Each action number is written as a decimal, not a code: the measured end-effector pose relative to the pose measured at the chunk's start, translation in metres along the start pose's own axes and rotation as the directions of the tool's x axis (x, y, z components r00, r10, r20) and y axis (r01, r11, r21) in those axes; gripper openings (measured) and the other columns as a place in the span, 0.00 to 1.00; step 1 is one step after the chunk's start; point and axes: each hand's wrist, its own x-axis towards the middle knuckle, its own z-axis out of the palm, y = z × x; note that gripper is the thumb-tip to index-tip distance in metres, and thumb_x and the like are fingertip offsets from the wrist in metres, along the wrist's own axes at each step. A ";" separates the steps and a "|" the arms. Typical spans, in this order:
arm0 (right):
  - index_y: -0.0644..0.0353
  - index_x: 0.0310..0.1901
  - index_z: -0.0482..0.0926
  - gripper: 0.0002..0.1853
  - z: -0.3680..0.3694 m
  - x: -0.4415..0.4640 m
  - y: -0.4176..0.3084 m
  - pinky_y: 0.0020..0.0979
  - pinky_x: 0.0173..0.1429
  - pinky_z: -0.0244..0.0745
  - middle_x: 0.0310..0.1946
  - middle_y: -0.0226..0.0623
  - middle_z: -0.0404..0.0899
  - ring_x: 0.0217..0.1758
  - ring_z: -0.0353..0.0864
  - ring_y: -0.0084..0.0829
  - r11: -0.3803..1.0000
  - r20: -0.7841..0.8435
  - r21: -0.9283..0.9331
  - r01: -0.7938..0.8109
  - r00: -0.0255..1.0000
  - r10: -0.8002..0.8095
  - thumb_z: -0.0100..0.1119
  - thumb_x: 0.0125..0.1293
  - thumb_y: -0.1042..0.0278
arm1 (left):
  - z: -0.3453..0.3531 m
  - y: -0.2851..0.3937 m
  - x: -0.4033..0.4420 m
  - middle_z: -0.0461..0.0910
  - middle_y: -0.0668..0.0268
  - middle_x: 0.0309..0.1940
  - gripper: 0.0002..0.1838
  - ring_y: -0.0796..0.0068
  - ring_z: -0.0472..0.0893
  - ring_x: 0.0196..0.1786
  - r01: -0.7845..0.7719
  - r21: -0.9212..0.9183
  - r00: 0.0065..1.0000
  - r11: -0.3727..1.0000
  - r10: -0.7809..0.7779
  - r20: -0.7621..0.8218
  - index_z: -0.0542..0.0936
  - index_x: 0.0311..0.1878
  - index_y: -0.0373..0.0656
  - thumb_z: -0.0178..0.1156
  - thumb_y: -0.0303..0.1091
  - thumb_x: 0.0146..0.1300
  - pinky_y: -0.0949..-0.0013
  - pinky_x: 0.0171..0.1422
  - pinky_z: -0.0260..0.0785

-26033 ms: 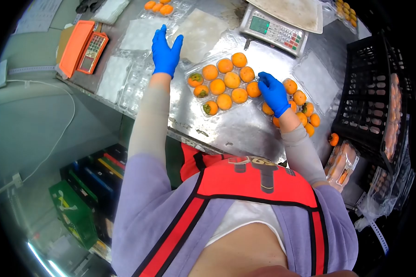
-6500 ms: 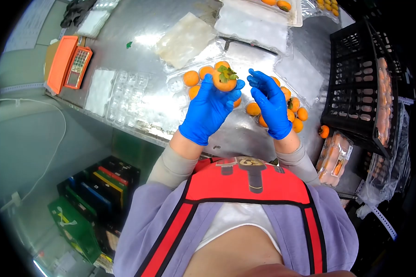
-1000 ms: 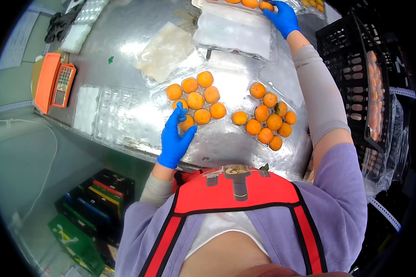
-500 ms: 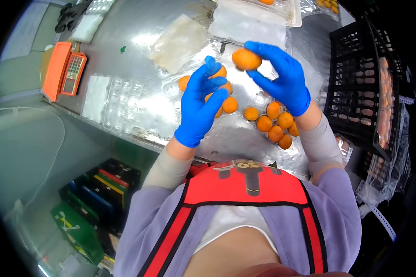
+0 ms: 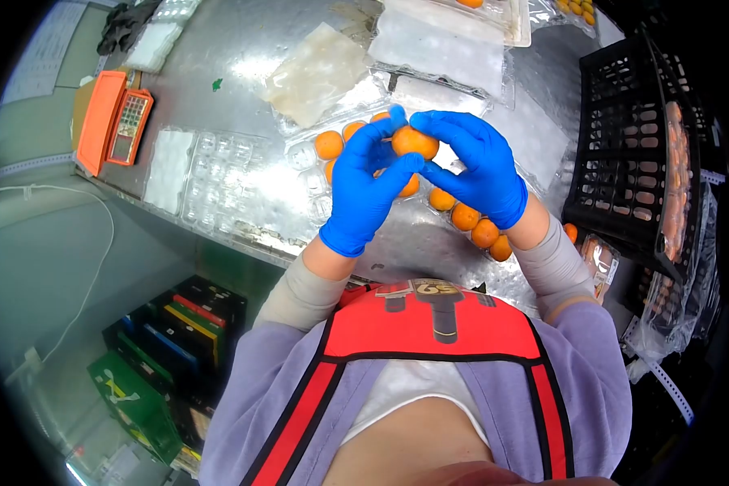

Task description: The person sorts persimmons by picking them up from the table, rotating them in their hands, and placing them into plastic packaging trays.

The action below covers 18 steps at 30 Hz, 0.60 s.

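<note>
A round orange fruit (image 5: 415, 143) is between my two blue-gloved hands, above the metal table. My left hand (image 5: 367, 180) curves around its left side, thumb below and fingertips above. My right hand (image 5: 482, 170) pinches it from the right with thumb and fingers. Beneath my left hand lies a clear moulded tray (image 5: 304, 155) with more orange fruits (image 5: 328, 145) in its cups, partly hidden by the glove. Another group of orange fruits (image 5: 484, 233) sits below my right hand and forearm, which cover some of them.
An orange scale (image 5: 101, 121) and an unfilled clear tray (image 5: 219, 182) are at the left. A black crate (image 5: 620, 138) stands at the right. White sheets (image 5: 437, 49) and a beige sheet (image 5: 320, 73) lie farther back on the metal table (image 5: 235, 49).
My right hand has moved left and down with the orange fruit, toward my left hand. My left hand has shifted right, and its fingers now close around the fruit.
</note>
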 end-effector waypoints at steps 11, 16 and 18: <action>0.57 0.49 0.78 0.21 -0.005 -0.002 -0.004 0.34 0.48 0.77 0.41 0.40 0.81 0.42 0.81 0.41 0.981 0.093 0.139 -0.138 0.988 0.126 0.68 0.53 0.64 | -0.011 0.002 -0.001 0.77 0.63 0.52 0.17 0.73 0.78 0.51 0.220 -0.097 0.975 0.971 -0.222 -0.013 0.76 0.57 0.36 0.53 0.27 0.65 0.70 0.55 0.73; 0.58 0.49 0.79 0.20 -0.005 -0.003 -0.004 0.33 0.48 0.77 0.41 0.41 0.81 0.41 0.81 0.40 0.977 0.106 0.142 -0.160 0.984 0.146 0.68 0.54 0.63 | -0.012 -0.001 -0.003 0.78 0.62 0.47 0.17 0.73 0.79 0.48 0.205 -0.120 0.978 0.971 -0.207 -0.004 0.76 0.56 0.36 0.53 0.28 0.66 0.70 0.53 0.74; 0.58 0.48 0.79 0.20 -0.006 -0.004 -0.004 0.33 0.47 0.77 0.40 0.41 0.81 0.42 0.82 0.40 0.975 0.110 0.144 -0.172 0.981 0.157 0.68 0.54 0.63 | -0.012 -0.002 -0.003 0.79 0.62 0.48 0.17 0.73 0.80 0.48 0.209 -0.118 0.977 0.971 -0.211 -0.005 0.76 0.56 0.35 0.54 0.28 0.65 0.70 0.53 0.75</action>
